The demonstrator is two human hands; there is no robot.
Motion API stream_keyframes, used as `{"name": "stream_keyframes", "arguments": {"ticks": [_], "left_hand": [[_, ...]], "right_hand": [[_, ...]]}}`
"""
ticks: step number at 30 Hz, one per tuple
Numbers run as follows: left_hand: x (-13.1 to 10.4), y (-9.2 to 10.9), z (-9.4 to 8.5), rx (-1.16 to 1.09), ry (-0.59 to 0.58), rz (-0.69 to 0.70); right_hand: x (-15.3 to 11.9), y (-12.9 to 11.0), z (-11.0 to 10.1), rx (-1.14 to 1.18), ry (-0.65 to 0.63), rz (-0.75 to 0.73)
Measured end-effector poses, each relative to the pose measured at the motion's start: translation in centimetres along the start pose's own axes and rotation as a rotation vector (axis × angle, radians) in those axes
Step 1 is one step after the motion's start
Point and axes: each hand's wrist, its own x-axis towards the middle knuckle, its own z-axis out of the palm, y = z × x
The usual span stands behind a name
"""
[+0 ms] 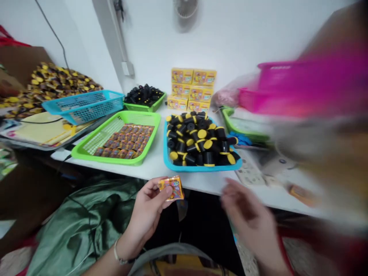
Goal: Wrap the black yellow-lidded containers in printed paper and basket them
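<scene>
My left hand [153, 201] pinches a small shiny orange piece with colourful print [176, 188], thumb on its face, just in front of the table edge. Whether it is a label stack or a packet I cannot tell. My right hand [248, 216] is smeared by motion to the right, near the table edge; its fingers are not clear. Beyond the hands, a blue basket [175, 167] holds many black cylinders with yellow ends [198, 140]. To its left, a green basket [79, 151] holds rows of cylinders wrapped in printed film [126, 142].
Yellow printed boxes [191, 90] stand stacked against the wall. Black parts fill a green basket [140, 108] behind. A blue basket [86, 107] and a heap of yellow-and-black cylinders [57, 82] lie left. A blurred pink basket [310, 84] looms right. Green fabric [94, 214] hangs below.
</scene>
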Motion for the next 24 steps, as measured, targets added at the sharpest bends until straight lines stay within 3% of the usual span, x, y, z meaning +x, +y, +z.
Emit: {"name": "stream_keyframes", "arguments": {"ticks": [1, 2, 4, 7, 13, 18, 24], "left_hand": [[-0.1, 0.0, -0.1, 0.000, 0.008, 0.013], [-0.2, -0.1, -0.3, 0.000, 0.011, 0.024], [-0.3, -0.4, -0.7, 0.001, 0.012, 0.048], [-0.3, -0.7, -1.7, -0.001, 0.017, 0.089], [2.0, -0.8, -3.8, 0.097, 0.014, 0.171], [4.7, -0.1, -5.7, 0.324, 0.032, 0.277], [8.5, 1.7, -6.7, 0.831, -0.088, 0.419]], "right_hand": [[-0.8, -1.0, 2.8, 0.190, -0.218, 0.027], [-1.3, -1.9, 5.3, 0.331, -0.354, 0.038], [-1.6, -3.1, 9.4, 0.394, -0.397, 0.020], [-1.2, -3.5, 12.8, 0.363, -0.285, -0.037], [0.5, -2.0, 15.6, 0.146, -0.123, -0.291], [2.4, -0.2, 17.7, -0.138, -0.174, -0.489], [3.0, 0.6, 19.8, -0.426, -0.262, -0.531]]}}
